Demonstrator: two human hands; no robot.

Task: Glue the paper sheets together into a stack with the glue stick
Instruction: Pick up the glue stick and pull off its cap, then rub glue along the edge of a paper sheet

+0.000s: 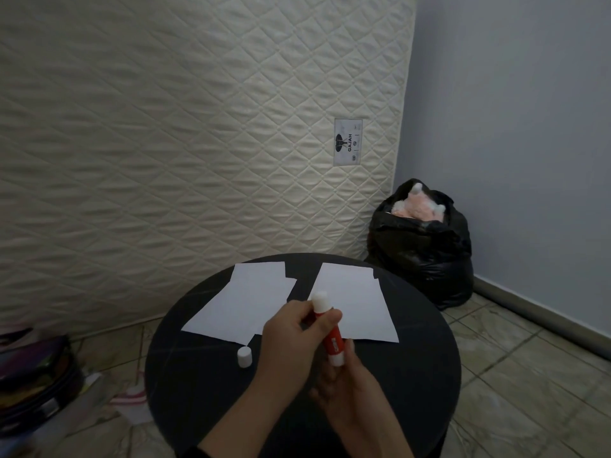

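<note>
One glue stick [327, 328], gripped by both the left hand [291, 345] and right hand [350, 381]; two paper piles [244, 302], one cap [245, 356].

quilted cream mattress [198, 127] upright behind round black table [413, 375] | black bag [426, 259] holding pink plush, floor corner right | dark clutter [36, 375] on tile floor, left

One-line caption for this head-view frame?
Both hands, left hand and right hand, hold the uncapped glue stick above paper sheets; cap on table.
</note>
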